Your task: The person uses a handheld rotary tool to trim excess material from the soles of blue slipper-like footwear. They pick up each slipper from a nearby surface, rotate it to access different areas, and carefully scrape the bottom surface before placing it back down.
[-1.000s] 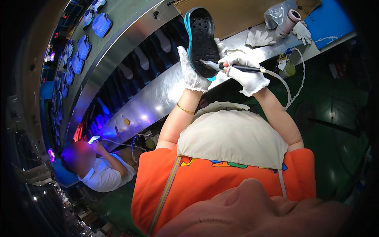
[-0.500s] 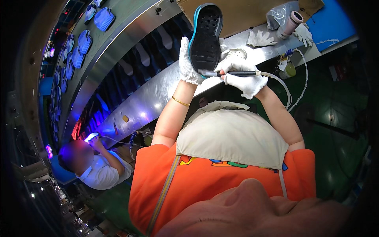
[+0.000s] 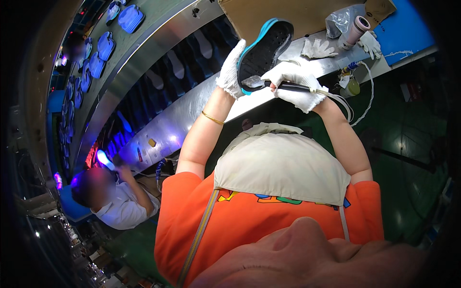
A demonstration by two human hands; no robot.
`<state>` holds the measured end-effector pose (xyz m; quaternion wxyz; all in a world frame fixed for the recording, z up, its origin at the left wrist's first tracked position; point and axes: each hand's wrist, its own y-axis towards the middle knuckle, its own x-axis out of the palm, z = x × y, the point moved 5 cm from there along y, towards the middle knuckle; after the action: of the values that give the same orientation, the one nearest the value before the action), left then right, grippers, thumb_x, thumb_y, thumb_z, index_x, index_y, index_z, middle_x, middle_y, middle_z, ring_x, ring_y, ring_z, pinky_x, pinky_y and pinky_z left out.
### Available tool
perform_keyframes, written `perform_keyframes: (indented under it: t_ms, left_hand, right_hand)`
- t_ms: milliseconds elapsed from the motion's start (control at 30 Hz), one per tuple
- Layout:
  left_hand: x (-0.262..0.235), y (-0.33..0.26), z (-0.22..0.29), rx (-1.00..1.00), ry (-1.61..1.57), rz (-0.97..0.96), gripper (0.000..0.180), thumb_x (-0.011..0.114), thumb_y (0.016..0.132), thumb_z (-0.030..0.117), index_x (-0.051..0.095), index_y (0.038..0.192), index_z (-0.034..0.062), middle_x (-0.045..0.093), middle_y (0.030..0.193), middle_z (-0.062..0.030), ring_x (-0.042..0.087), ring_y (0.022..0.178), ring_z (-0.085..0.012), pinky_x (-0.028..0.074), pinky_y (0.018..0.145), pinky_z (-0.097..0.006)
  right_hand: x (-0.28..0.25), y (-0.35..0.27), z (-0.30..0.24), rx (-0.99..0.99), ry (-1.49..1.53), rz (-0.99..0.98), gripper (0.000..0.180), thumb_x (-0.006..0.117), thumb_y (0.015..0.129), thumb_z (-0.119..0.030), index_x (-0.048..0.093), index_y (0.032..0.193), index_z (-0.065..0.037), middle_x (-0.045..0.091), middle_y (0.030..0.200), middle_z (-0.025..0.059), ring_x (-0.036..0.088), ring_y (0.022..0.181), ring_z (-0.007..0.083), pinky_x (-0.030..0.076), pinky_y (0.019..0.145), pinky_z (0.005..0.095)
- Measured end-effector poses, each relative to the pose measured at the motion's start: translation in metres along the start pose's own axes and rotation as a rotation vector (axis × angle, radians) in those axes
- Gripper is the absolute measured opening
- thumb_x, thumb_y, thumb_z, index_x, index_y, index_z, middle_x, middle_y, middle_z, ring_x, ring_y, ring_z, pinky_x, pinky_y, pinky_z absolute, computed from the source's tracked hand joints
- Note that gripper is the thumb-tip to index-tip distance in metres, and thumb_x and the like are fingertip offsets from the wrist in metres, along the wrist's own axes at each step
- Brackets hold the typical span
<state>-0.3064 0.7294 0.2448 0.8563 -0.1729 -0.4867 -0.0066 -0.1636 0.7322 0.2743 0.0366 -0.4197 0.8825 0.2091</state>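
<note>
My left hand (image 3: 231, 71), in a white knit glove, grips the left edge of a black shoe sole (image 3: 263, 54) with a turquoise rim. The sole stands tilted, its toe leaning up to the right and its pitted inner face toward me. My right hand (image 3: 294, 73), in a glove with bare fingertips, is closed around a black-handled brush (image 3: 295, 87). Its pale bristles touch the heel end of the sole's inner face. White tubing (image 3: 346, 106) runs from the handle's back end. The glove now covers most of what lies on the metal ledge behind it.
A metal ledge (image 3: 187, 106) carries loose white gloves (image 3: 319, 49), a plastic bag (image 3: 340, 21) and a pink bottle (image 3: 356, 31). Cardboard (image 3: 307, 12) lies behind the sole. Blue shoe parts (image 3: 105, 45) sit on a curved conveyor at left. A co-worker (image 3: 127, 204) holds a glowing sole there.
The sole has tipped rightward at its toe, and my left hand has turned with it. The brush has moved slightly along the heel. My right hand shifted a little up.
</note>
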Motion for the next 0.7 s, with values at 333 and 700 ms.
perform_keyframes:
  t_ms: [333,700]
  left_hand:
    - [-0.018,0.006,-0.004,-0.244,0.307,0.085,0.036,0.056,0.090,0.034,0.063,0.101,0.0011,0.067,0.090,-0.0141,0.066,0.073,-0.0206,0.057,0.064,-0.032]
    - [-0.020,0.007,-0.007,-0.416,0.574,-0.030,0.039,0.048,0.094,0.032,0.057,0.113,-0.0010,0.066,0.098,-0.0160,0.067,0.081,-0.0229,0.058,0.072,-0.037]
  right_hand:
    - [-0.016,0.001,0.011,0.329,-0.001,-0.289,0.012,0.066,0.067,-0.004,0.064,0.078,-0.007,0.066,0.087,0.0027,0.061,0.082,0.0129,0.049,0.076,0.0246]
    - [-0.025,-0.003,0.009,0.164,-0.234,-0.316,0.009,0.068,0.066,-0.003,0.064,0.072,-0.008,0.066,0.079,0.0029,0.062,0.074,0.0146,0.050,0.070,0.0252]
